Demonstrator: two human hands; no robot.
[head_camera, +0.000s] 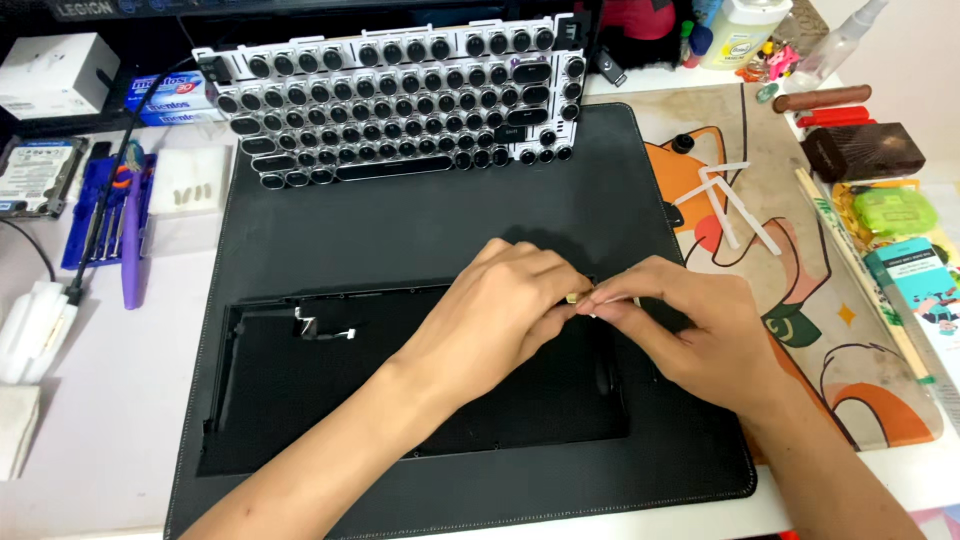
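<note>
Head view | left hand, right hand both pinch small tab over black case | judgement: grip narrow; pull gently, steady case on desk.

Bright, even indoor light falls from above. The left hand and right hand cast only soft, short shadows onto the dark mat beneath them. Beyond the hands, the round keycaps catch small glints. Focus is sharp around the hands; the frame's corners look slightly stretched.

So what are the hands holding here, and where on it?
Both hands, left hand and right hand, pinch a tiny pale part between fingertips above the black keyboard case; what it is cannot be told.
</note>
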